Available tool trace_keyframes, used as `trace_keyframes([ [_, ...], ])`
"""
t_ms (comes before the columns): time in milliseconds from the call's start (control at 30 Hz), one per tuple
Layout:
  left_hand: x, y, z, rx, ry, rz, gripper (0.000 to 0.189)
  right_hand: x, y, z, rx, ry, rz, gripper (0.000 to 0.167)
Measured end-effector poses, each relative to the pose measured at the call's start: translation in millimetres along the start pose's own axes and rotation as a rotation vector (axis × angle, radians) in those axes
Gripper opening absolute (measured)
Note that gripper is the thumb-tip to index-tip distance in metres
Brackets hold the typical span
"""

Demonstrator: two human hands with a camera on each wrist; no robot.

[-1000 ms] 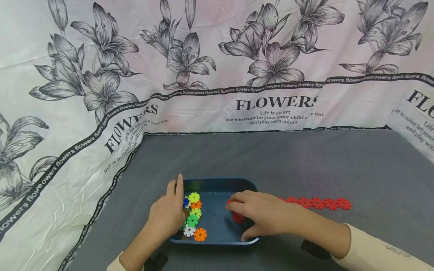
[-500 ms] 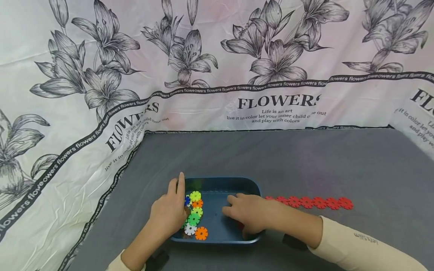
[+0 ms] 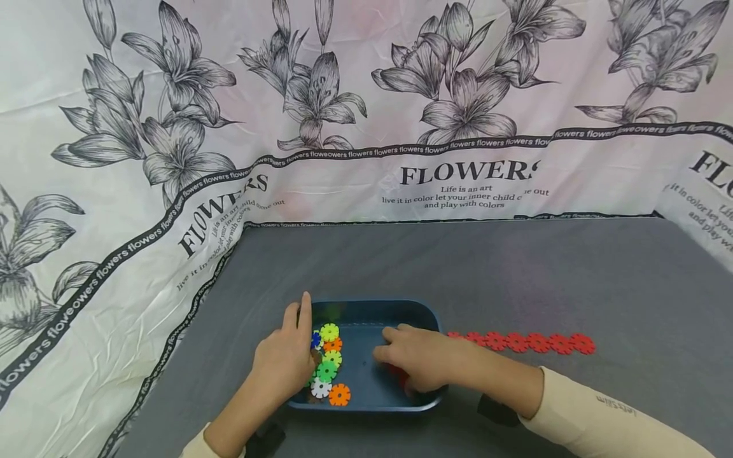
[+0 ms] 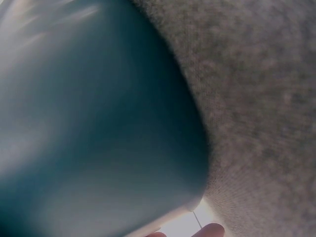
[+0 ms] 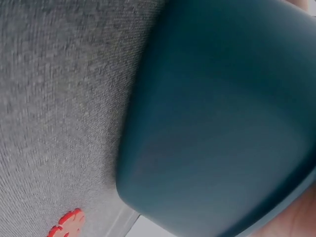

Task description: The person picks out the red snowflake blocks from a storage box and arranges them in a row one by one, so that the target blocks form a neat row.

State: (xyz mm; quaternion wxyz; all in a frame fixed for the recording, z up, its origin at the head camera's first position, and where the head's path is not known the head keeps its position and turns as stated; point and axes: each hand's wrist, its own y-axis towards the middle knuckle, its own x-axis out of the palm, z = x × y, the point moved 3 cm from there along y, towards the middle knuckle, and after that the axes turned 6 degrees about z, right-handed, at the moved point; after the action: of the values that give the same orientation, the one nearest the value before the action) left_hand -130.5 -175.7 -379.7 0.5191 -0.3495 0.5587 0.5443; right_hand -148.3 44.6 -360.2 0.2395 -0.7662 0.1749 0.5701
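A dark blue tray (image 3: 366,407) rests on the grey cloth in front of me. My left hand (image 3: 284,359) lies along its left rim, index finger straight, and two fingertips (image 4: 211,230) show past the rim in the left wrist view. Reaching over the right side is my right hand (image 3: 420,359), its bent fingers and thumb down inside the tray. Red notched plastic discs (image 3: 399,374) show partly beneath that hand; I cannot tell whether they are pinched. Yellow, green, white, blue and orange (image 3: 340,394) notched discs lie along the tray's left side.
A row of several overlapping red discs (image 3: 538,343) extends to the right of the tray on the grey cloth (image 3: 487,273); its near end passes behind my right arm. A white flower-printed sheet (image 3: 343,191) stands at the back and left.
My right hand has moved left and lower into the tray, covering most of the red discs there. More of the red row shows beside the arm. The left hand stays on the rim.
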Motion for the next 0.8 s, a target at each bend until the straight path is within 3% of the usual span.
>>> trace_keyframes([
  [333,-0.8,0.3,-0.5,0.009,-0.002,0.004,0.088,2.4,8.5,10.5,-0.083,0.05,0.181,0.027],
  [500,0.0,-0.1,-0.8,0.015,0.0,0.018,0.087,5.2,7.6,9.0,-0.095,0.001,0.197,0.028],
  [667,1.0,-0.5,-1.1,0.016,0.005,0.016,0.088,3.5,3.1,7.0,-0.015,-0.136,0.172,0.04],
  [800,0.8,-0.3,-1.5,0.02,0.011,0.024,0.087,2.0,1.0,7.0,0.061,-0.146,0.157,0.036],
])
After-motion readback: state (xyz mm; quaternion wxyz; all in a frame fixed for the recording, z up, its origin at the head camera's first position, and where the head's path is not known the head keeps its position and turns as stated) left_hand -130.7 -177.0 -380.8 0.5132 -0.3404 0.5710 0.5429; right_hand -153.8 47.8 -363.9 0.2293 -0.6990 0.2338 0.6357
